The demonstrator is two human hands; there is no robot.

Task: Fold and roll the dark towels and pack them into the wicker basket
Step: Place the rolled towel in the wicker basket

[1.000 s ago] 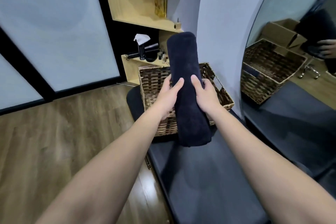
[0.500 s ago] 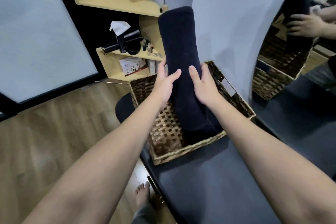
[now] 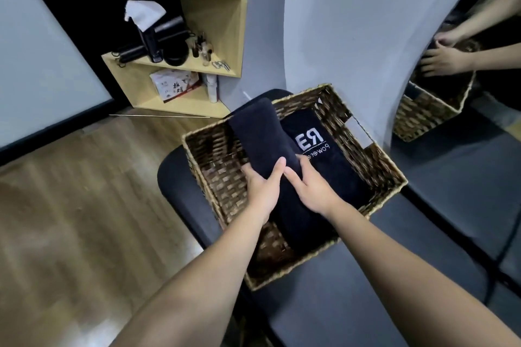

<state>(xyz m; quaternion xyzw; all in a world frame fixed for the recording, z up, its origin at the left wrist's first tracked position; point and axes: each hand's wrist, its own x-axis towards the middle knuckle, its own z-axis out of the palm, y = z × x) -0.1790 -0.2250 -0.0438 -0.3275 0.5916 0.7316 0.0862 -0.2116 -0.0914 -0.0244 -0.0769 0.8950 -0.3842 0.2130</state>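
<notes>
Dark padded bench (image 3: 366,304) w/ woven wicker basket (image 3: 225,191); both hands' fingers (image 3: 277,170) grasping rolled towel (image 3: 259,132).

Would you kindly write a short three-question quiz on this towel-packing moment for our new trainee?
1. True or false: the rolled dark towel held by the left hand and right hand lies fully flat in the brown woven wicker basket.
2. Which side of the held roll has the dark towel with white lettering? A) left B) right C) underneath, hidden
3. Fill in: the basket rests on a dark padded ____.

Key: 1 false, its far end rises over the rim; 2 B; 3 bench.
</notes>
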